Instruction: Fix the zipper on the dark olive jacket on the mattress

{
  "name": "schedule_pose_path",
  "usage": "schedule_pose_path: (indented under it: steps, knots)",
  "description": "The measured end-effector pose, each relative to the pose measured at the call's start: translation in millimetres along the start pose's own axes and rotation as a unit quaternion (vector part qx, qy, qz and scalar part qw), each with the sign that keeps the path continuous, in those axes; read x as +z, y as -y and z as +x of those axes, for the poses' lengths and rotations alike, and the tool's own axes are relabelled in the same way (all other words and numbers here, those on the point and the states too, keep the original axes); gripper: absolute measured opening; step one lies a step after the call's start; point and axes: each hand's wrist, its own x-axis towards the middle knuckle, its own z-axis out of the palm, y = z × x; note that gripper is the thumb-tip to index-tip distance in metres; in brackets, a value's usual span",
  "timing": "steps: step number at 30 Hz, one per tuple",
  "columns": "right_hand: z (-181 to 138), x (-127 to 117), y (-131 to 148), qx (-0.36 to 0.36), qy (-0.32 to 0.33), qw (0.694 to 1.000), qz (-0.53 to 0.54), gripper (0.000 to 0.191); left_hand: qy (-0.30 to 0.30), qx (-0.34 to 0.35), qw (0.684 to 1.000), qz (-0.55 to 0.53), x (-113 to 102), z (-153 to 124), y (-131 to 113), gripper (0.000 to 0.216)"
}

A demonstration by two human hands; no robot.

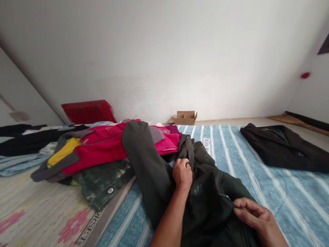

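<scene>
Head camera: a dark green jacket point(205, 209) lies on the blue striped sheet point(259, 168) in front of the person, one sleeve point(144, 157) stretched across part of a pink jacket point(102, 140). The left hand point(183, 175) is clamped on the green cloth, fingers curled into a bunched fold. The right hand point(254, 216), apart from the left, pinches the same jacket between thumb and finger (a short pale line shows just beside the fingertips). A folded black jacket point(282, 147) lies farther right, near the sheet's edge.
</scene>
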Motion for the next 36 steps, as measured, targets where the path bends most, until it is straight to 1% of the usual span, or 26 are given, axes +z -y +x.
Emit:
schedule_pose_path:
  steps: [4,8,12,14,16,18,21,24,27,32,36]
  knots:
    - [-0.1,-2.1,-1.4,0.014,0.015,0.999,0.031,0.032,-0.01,0.024,1.0,0.006,2.1,-1.3,0.0,0.026]
    - [-0.7,-2.1,-1.3,0.008,0.02,0.998,0.057,0.032,-0.014,0.054,0.998,0.011,2.0,-4.6,-2.8,0.029]
    - [0.7,-4.4,0.5,0.023,0.049,0.997,0.051,0.031,-0.01,0.078,0.997,0.012,1.3,-8.3,-6.8,0.031]
    - [1.9,-6.4,1.3,0.032,0.069,0.996,0.043,0.03,-0.007,0.081,0.997,0.01,0.8,-9.1,-7.8,0.03]
    - [2.7,-7.9,1.8,0.033,0.074,0.996,0.032,0.03,-0.002,0.077,0.997,0.005,-0.1,-8.8,-7.8,0.027]
    - [3.1,-8.5,2.0,0.03,0.07,0.997,0.022,0.03,0.004,0.067,0.998,-0.002,-1.4,-6.8,-7.1,0.023]
    - [3.7,-8.1,1.8,0.026,0.073,0.997,0.016,0.03,0.011,0.033,0.999,-0.011,-3.6,0.9,-5.5,0.022]
    - [4.5,-7.6,1.0,0.018,0.077,0.996,0.029,0.029,0.019,-0.003,0.999,-0.027,-4.3,15.4,-4.7,0.021]
    - [5.7,-7.7,-0.4,0.018,0.082,0.996,0.044,0.029,0.034,-0.019,0.998,-0.058,-2.8,34.0,-4.5,0.018]
    - [8.0,-7.6,-2.2,0.022,0.088,0.994,0.053,0.029,0.039,-0.054,0.993,-0.1,2.8,58.7,-0.4,0.024]
    - [8.3,-6.9,-3.1,0.019,0.089,0.994,0.053,0.03,0.048,-0.082,0.992,-0.084,3.5,68.3,1.1,0.031]
